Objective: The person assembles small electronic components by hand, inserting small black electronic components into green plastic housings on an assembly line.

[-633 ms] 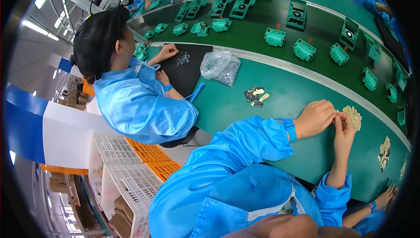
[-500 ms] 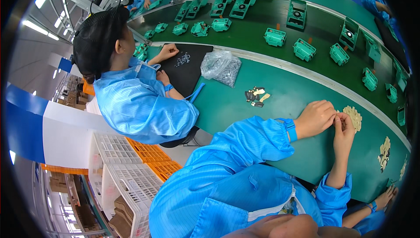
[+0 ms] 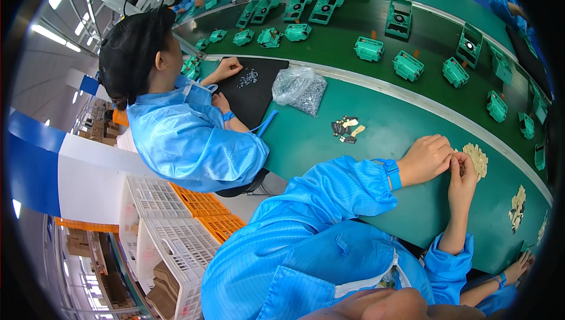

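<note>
Over the green work table [image 3: 376, 93], my left hand [image 3: 425, 160] and my right hand [image 3: 463, 176] meet fingertip to fingertip. Both are closed in a pinch, and whatever lies between them is too small to make out. A heap of small flat cream-coloured pieces [image 3: 477, 160] lies right behind my right hand, partly covered by its fingers. To the left of my hands sits a little group of black and cream pieces [image 3: 347, 129]. A blue wrist strap [image 3: 392, 173] circles my left wrist.
A co-worker [image 3: 188, 126] sits at left by a black mat [image 3: 259, 93] with small parts. Beside it lies a clear bag of small grey parts [image 3: 303, 93]. Green housings [image 3: 408, 66] stand on the dark green conveyor [image 3: 353, 23]. Another piece pile [image 3: 517, 208] and another person's hand [image 3: 518, 267] are at right.
My hands keep the same pinched pose, fingertips together. The whole picture has shifted very slightly; nothing else visibly differs.
</note>
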The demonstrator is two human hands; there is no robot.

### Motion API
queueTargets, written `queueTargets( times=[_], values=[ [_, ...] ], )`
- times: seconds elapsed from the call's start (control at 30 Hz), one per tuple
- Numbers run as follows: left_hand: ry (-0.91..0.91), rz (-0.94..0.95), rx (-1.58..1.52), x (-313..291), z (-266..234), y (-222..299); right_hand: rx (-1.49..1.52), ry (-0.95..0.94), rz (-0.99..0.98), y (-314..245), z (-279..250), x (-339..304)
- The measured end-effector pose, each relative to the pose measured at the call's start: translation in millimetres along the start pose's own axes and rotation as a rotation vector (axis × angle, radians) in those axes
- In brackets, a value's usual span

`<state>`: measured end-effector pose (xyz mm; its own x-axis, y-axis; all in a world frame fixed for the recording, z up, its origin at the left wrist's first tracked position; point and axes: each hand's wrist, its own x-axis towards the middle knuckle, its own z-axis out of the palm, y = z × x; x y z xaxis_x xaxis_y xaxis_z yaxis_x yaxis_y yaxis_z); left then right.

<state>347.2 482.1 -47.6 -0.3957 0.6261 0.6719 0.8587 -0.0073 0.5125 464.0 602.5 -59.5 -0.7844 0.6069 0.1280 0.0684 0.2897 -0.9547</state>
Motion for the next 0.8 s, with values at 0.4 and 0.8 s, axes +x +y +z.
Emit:
queueTargets(
  times=[0.4, 0.8],
  values=[
    [-0.009, -0.075, -0.077, -0.3, 4.6, 1.0, -0.002, 0.013, -0.007, 0.3, -2.5, -1.2],
    [-0.018, -0.063, -0.034, 0.7, 8.5, 5.4, -0.002, 0.010, -0.015, 0.9, -9.8, -1.1]
  ],
)
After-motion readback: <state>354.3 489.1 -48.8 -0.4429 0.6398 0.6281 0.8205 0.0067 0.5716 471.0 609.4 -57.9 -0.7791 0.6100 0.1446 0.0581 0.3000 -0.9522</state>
